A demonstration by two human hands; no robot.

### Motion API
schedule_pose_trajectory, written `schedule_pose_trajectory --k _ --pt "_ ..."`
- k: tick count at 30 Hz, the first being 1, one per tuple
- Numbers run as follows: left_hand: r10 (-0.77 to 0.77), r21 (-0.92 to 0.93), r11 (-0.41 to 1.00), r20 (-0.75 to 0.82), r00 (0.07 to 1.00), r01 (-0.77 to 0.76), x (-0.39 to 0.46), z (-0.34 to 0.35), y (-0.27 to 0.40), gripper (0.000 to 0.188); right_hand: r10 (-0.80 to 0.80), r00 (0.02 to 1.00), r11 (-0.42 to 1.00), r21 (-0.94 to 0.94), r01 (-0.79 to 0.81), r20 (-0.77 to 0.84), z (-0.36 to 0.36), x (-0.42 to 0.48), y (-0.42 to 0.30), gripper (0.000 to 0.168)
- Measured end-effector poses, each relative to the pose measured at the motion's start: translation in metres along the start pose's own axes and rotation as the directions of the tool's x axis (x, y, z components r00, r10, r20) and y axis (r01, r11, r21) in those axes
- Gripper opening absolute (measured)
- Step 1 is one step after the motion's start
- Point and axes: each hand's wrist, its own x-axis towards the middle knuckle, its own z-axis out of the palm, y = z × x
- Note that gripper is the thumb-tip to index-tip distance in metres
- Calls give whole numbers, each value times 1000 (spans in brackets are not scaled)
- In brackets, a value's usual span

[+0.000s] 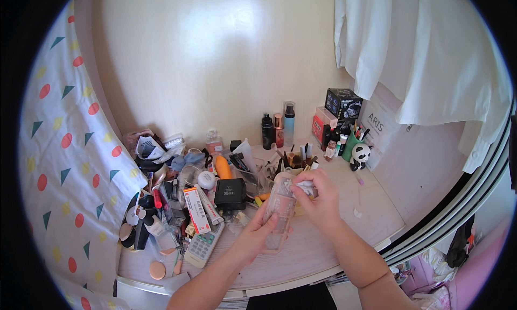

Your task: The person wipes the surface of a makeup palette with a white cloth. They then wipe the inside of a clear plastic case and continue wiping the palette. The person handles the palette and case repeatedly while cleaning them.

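Observation:
My left hand (260,233) grips a translucent pinkish plastic case (278,219) with several compartments, tilted above the desk's front half. At the case's far end my right hand (319,197) pinches a crumpled white tissue or wipe (303,186). The tissue lies against the case's upper edge and is partly hidden by my fingers. Just beyond my hands, makeup brushes (297,160) stand in a holder. To the left of my left hand are a black square box (230,193), an orange and white medicine box (196,210) and a grey remote control (204,245).
Cosmetics (153,221) are heaped over the desk's left side. Spray bottles (268,131) stand by the back wall. A green pen holder with a panda figure (359,156) is at the right. A patterned curtain (76,168) hangs left, white cloth (436,55) upper right.

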Motion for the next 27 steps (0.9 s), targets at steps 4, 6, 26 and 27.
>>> schedule_pose_trajectory --k 4,6,26,27 --pt "7 2 1000 33 999 -7 -1 1 1 54 -28 998 999 -25 26 -55 0 0 3 22" --pt "34 -29 999 47 998 -33 -1 0 1 57 -76 997 996 -46 74 -35 -1 1 1 22" --pt "58 101 993 33 998 -61 -2 2 2 73 -206 976 978 -28 208 77 4 -3 -6 20" --pt "60 114 991 38 997 -64 -2 3 2 73 -192 980 981 -28 194 59 2 -2 -5 19"
